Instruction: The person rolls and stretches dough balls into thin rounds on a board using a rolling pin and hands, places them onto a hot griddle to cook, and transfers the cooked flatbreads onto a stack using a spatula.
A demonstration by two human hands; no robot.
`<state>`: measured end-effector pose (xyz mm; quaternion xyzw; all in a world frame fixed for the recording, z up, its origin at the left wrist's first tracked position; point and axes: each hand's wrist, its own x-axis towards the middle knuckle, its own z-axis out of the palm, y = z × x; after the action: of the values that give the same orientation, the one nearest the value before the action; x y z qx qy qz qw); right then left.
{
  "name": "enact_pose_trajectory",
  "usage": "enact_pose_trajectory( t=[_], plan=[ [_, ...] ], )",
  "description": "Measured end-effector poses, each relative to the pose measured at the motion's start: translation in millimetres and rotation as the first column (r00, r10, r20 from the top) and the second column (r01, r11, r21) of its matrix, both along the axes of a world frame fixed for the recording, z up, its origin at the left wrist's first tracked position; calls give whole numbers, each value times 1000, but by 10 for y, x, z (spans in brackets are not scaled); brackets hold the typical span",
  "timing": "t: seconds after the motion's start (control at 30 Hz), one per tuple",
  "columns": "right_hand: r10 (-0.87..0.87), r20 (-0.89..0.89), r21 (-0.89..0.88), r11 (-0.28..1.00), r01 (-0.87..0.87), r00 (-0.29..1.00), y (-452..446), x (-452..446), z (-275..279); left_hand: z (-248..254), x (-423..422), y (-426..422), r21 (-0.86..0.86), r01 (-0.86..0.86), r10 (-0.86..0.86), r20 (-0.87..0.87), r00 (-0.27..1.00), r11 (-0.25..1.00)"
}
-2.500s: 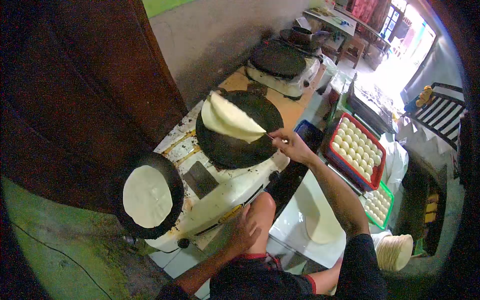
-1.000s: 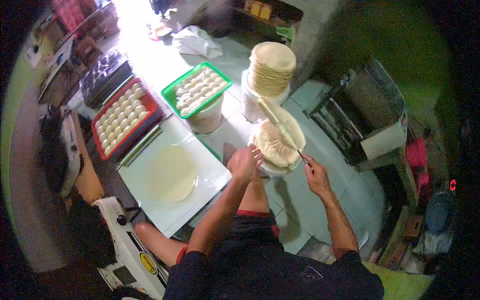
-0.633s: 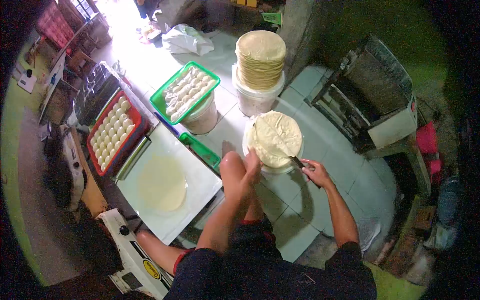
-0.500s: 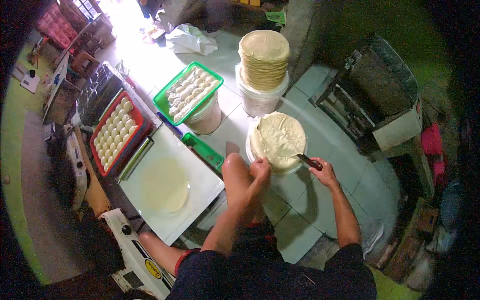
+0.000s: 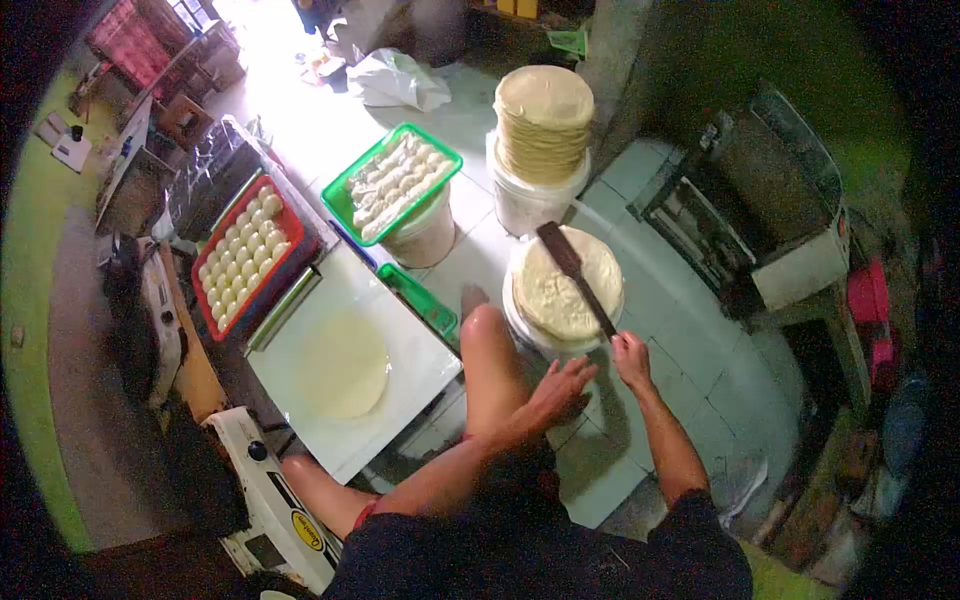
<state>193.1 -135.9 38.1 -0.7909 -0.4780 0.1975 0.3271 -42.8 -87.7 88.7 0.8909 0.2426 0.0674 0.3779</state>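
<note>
My right hand point(image 5: 631, 360) grips the handle end of a dark flat spatula point(image 5: 577, 268), whose blade lies over the nearer stack of flatbreads point(image 5: 568, 290). That stack rests on a white bucket point(image 5: 520, 328). Just below the bucket, my left hand point(image 5: 562, 390) has its fingers spread and holds nothing. A taller stack of flatbreads point(image 5: 543, 125) stands on another white bucket point(image 5: 535, 205) behind. To the left, a thin round dough sheet point(image 5: 350, 365) lies on a white board point(image 5: 340, 455).
A red tray point(image 5: 300, 245) and a green tray point(image 5: 455, 165) hold several dough balls. A small green container point(image 5: 425, 305) sits beside the board. The white stove point(image 5: 265, 520) is at lower left, a metal-framed appliance point(image 5: 740, 240) at right, and a white bag point(image 5: 400, 80) at the back.
From stove to buckets, the view has swung round. The flatbread lifted on the spatula now lies on the nearer stack. The spatula is bare, and my left hand has moved off the stack and opened.
</note>
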Motion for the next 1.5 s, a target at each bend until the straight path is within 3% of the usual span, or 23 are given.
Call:
enact_pose_trajectory(
  t=[0.03, 0.07, 0.1, 0.17, 0.2, 0.23, 0.37, 0.43, 0.47, 0.57, 0.63, 0.7, 0.77, 0.83, 0.93, 1.03, 1.07, 1.17, 1.2, 1.3, 1.33, 1.47, 1.5],
  plan=[
    [21, 74, 9, 1000, -22, 997, 127, -150, 58, 304, -162, 26, -45, -81, 83, 41, 996, 996],
    [-21, -75, -163, 987, 9, 997, 174, -241, 206, 537, -407, 117, -91, -160, 167, 76, 983, 983],
    [-30, 74, -109, 993, 38, 997, 167, -329, 287, 478, -709, 181, -152, -296, 324, 218, 921, 943],
    [-52, 368, 8, 999, 53, 928, 224, -472, 411, 650, -1518, 321, -266, -592, 633, 106, 767, 761],
    [39, 420, 0, 999, -42, 907, 254, -612, 492, 1125, -1813, 415, -188, -700, 719, 56, 693, 689],
    [123, 467, -15, 991, -132, 875, 285, -799, 555, 744, -2337, 391, 40, -714, 701, 159, 695, 699],
    [435, 497, -208, 900, -384, 751, 293, -1158, 438, 217, -3613, -5, 327, -529, 605, -202, 770, 783],
    [335, 439, -61, 937, -344, 834, 430, -1282, 645, -36, -3924, -64, 385, -444, 561, -280, 779, 809],
    [305, 367, -26, 948, -318, 879, 509, -1400, 855, 172, -3918, 23, 491, -383, 540, -226, 811, 782],
    [303, 229, 115, 935, -335, 925, 855, -1756, 1237, 637, -4006, 529, 177, -642, 663, -284, 693, 746],
    [387, 37, 224, 895, -385, 922, 1159, -2182, 1437, 650, -4204, 943, 168, -731, 744, -274, 610, 661],
    [506, -37, 121, 858, -499, 862, 1476, -2724, 1532, 742, -4421, 1374, 222, -717, 749, -271, 605, 660],
    [636, -81, 135, 770, -623, 768, 1856, -3212, 1420, 869, -4712, 1926, 523, -664, 784, -12, 621, 534],
    [754, -4, 217, 641, -736, 656, 2335, -3696, 1079, 1390, -4849, 2459, 755, -598, 877, 66, 477, 269],
    [819, 188, 237, 499, -834, 543, 2946, -4459, 831, 2217, -4898, 2824, 816, -554, 743, 472, 474, -164],
    [932, 241, 180, 231, -956, 270, 3228, -5082, 817, 2670, -4689, 2482, 817, -569, 719, 451, 530, -93],
    [946, 303, 174, 60, -983, 111, 3317, -5265, 707, 2542, -4640, 2316, 730, -683, 743, 438, 505, 34],
    [977, 208, -48, -36, -998, -45, 3373, -5705, 654, 1773, -4619, 1695, 386, -869, 814, 365, 452, 310],
    [965, 226, 3, -137, -991, -133, 3404, -5788, 498, 1479, -4606, 1455, 279, -908, 876, 285, 390, 313],
    [878, 344, 236, -423, -875, -332, 3500, -5781, 362, 603, -4508, 896, 118, -982, 984, 76, 159, 149],
    [867, 385, 297, -440, -847, -315, 3485, -5756, 346, 424, -4475, 841, 164, -982, 987, 111, 115, 96],
    [779, 452, 321, -596, -736, -435, 3628, -5633, 128, 103, -4401, 900, 298, -954, 983, 184, 14, -42],
    [805, 273, 203, -583, -787, -526, 3689, -5618, 98, 69, -4398, 936, 326, -944, 981, 192, 4, -60]
  ],
)
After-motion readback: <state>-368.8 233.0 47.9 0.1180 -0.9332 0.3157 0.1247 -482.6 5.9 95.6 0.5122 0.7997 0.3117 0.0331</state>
